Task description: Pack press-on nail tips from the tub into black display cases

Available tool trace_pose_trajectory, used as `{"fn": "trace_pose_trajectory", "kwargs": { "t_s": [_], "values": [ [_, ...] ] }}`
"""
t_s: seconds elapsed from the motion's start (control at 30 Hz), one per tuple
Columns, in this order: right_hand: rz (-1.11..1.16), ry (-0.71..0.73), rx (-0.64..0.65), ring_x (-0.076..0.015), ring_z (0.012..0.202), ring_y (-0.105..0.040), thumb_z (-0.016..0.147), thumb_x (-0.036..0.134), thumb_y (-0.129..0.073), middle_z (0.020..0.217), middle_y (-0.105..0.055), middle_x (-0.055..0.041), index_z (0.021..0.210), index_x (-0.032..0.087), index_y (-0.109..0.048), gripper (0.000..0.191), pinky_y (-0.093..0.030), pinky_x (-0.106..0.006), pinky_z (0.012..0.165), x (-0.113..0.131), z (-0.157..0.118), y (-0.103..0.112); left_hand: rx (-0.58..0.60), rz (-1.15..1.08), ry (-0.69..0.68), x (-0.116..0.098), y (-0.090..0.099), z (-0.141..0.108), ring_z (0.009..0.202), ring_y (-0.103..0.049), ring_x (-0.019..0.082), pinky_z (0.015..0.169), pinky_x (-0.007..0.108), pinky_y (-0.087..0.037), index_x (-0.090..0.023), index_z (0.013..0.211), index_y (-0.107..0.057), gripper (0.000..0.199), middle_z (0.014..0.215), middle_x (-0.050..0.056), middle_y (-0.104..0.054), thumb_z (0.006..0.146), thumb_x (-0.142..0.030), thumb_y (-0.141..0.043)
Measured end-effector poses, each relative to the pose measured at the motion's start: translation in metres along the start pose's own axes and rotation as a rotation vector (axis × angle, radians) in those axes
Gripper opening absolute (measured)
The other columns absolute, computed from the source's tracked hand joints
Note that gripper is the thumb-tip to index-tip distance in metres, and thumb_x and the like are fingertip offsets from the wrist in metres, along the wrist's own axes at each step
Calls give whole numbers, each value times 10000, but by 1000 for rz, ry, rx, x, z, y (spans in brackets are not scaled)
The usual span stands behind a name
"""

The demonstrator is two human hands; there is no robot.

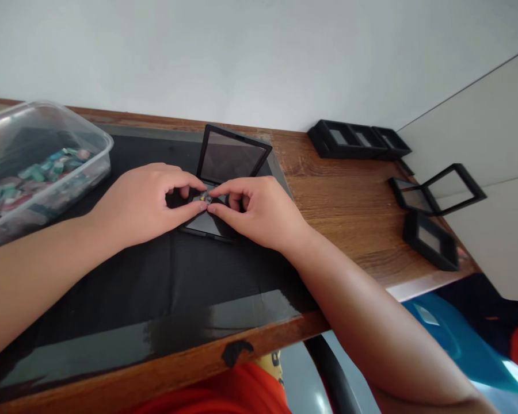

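Note:
An open black hinged display frame [235, 150] with clear film panes rests on the black mat, its lid tilted up at the back. Over its lower half, my left hand [149, 201] and my right hand [265, 215] meet fingertip to fingertip. Between them is a tiny shiny piece [205, 197] with a yellow spot, too small to name. Thumb and forefinger of each hand close on it from opposite sides. The fingers cover part of the frame's lower pane, and the other fingers of both hands are curled beneath.
At the left stands a clear plastic tub [99, 155] holding many coloured stones [54, 167]. Joined black frames [349, 139] sit against the wall. Another open frame [435, 192] and a closed-looking black one [431, 240] lie at the right edge of the wooden table [341, 213].

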State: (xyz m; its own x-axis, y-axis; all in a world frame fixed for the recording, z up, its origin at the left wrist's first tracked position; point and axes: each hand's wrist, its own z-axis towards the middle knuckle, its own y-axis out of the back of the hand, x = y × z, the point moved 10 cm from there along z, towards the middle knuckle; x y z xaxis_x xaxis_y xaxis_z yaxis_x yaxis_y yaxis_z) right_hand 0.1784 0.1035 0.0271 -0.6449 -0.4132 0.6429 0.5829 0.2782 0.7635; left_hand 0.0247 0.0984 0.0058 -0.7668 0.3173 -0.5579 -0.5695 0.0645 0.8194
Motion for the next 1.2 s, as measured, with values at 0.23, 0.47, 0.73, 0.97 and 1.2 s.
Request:
{"fn": "trace_pose_trajectory", "kwargs": {
  "t_s": [0.23,0.47,0.73,0.97,1.2],
  "values": [
    [27,27,28,-92,604,-572,949,191,-850,708,-764,27,1027,203,-936,116,-392,-281,638,1,0,3,-18,43,-30,-2,0,-2,921,-698,282,846,420,-507,-347,1163,-843,489,972,37,-771,937,-693,-581],
    [-11,-13,66,-141,697,-692,942,197,-845,833,-844,-9,999,211,-935,107,-429,-299,653,-3,0,3,-39,74,-99,-10,2,-5,1002,-722,304,878,435,-528,-315,1148,-845,457,1021,56,-783,970,-633,-567],
    [-35,5,96,-93,616,-560,946,220,-856,684,-688,47,1051,205,-915,122,-367,-279,638,0,-1,1,-41,93,-105,-8,0,-4,1028,-724,307,899,441,-537,-320,1170,-834,453,1042,55,-786,990,-633,-561],
    [-57,22,96,-117,668,-603,966,236,-829,780,-779,13,1087,229,-926,156,-382,-287,659,3,-3,5,-23,92,-99,-9,-1,-4,1024,-722,304,891,437,-541,-315,1164,-825,458,1044,61,-795,992,-637,-547],
    [-128,38,152,-135,693,-594,1003,308,-793,779,-764,-6,865,194,-873,196,-350,-309,660,8,-6,8,-9,105,-92,-9,-1,-3,1025,-728,304,882,431,-544,-320,1168,-824,457,1045,60,-806,984,-633,-545]
  ]
}}
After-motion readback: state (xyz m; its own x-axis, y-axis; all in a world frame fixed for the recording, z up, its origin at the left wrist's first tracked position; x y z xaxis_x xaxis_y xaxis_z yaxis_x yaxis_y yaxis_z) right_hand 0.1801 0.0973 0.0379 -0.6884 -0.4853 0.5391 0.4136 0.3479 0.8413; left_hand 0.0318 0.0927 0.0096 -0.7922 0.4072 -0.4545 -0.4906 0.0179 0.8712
